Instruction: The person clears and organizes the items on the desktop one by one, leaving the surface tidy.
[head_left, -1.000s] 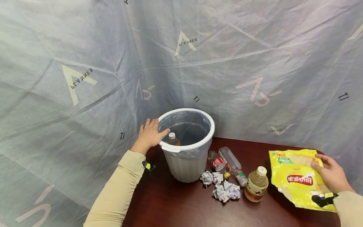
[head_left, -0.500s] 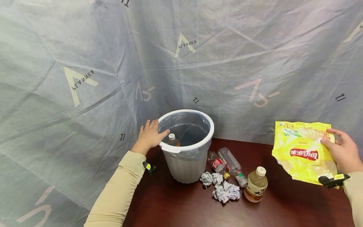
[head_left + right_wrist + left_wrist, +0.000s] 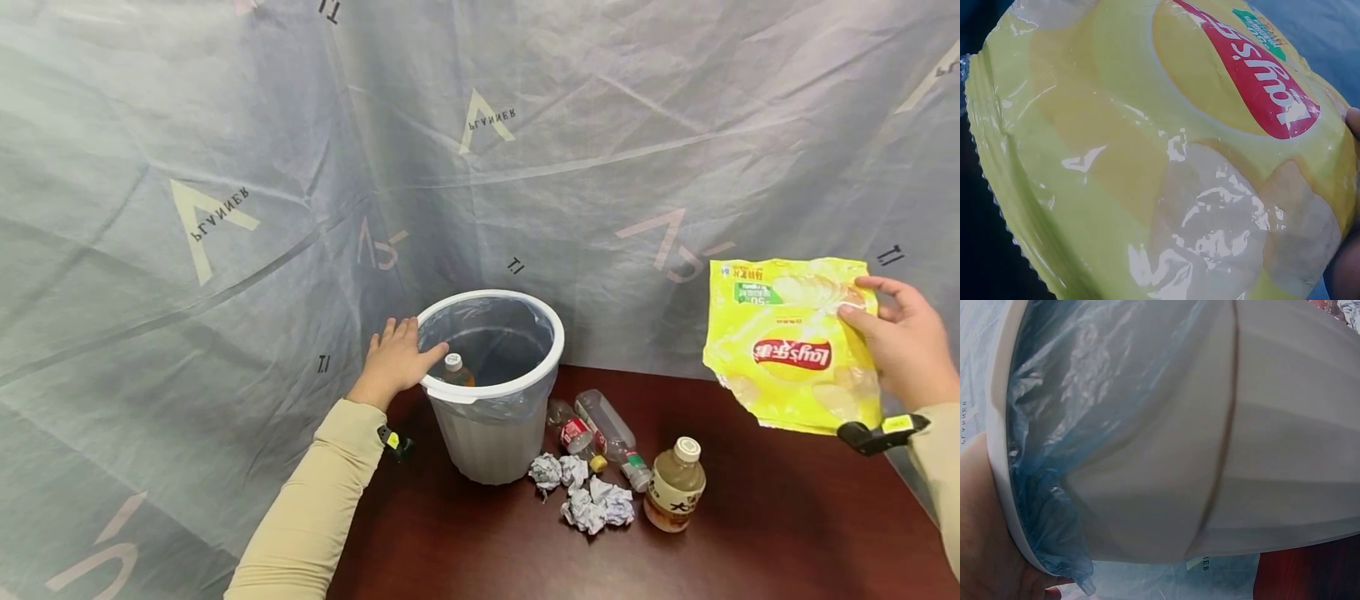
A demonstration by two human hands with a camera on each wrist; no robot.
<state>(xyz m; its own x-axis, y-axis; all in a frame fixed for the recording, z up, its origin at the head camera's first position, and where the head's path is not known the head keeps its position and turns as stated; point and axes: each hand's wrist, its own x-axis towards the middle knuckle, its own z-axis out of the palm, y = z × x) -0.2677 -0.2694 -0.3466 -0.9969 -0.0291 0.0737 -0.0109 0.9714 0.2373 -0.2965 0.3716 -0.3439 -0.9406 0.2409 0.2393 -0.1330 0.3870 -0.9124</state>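
In the head view my right hand [image 3: 909,337] pinches the right edge of a yellow Lay's chip bag [image 3: 791,346], its thumb on the front. The bag hangs above the table with its print upside down. The right wrist view is mostly filled by the bag's glossy front [image 3: 1129,150]. My left hand [image 3: 397,358] rests on the left rim of a white trash can [image 3: 491,442], fingers spread and thumb reaching over the rim. A blue-tinted liner [image 3: 1116,381] is folded over that rim. Inside the can stands a bottle with a white cap [image 3: 453,363], its lower part hidden.
Right of the can, two clear plastic bottles [image 3: 603,421] lie on the dark red table [image 3: 787,508]. Several crumpled paper balls [image 3: 588,510] lie in front of them. An upright bottle with brown contents [image 3: 675,487] stands farther right. Grey printed sheeting [image 3: 570,192] hangs behind and left.
My right hand has raised the chip bag from low over the table's right side up in front of the sheeting, most recently shifting slightly left. My left hand has stayed on the rim.
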